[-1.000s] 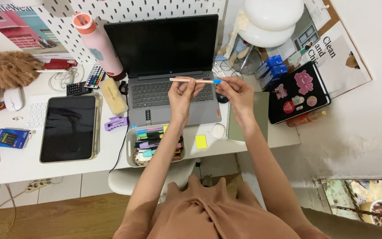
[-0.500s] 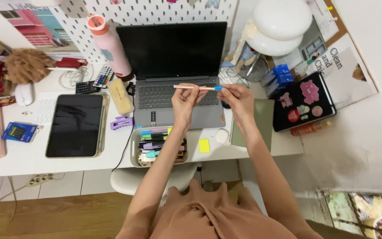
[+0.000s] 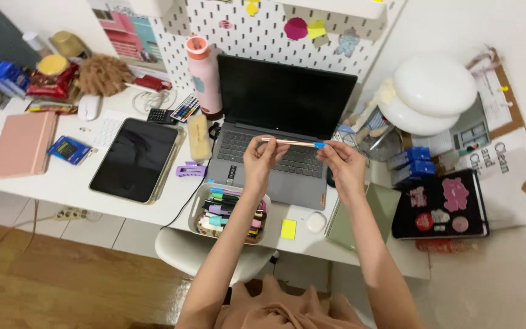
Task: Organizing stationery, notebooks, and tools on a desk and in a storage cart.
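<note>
Desk clutter spreads beneath the fingers: open laptop just beyond them, tray of markers below. Both hands, left hand and right hand, pinch a slim pink pen level between them, right fingers on its blue cap.

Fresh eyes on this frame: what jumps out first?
Both hands, left hand and right hand, hold a thin peach pen with a blue tip level above the open grey laptop at centre. Just below sits a tray of coloured markers at the desk edge, and a dark tablet lies to the left.
</note>
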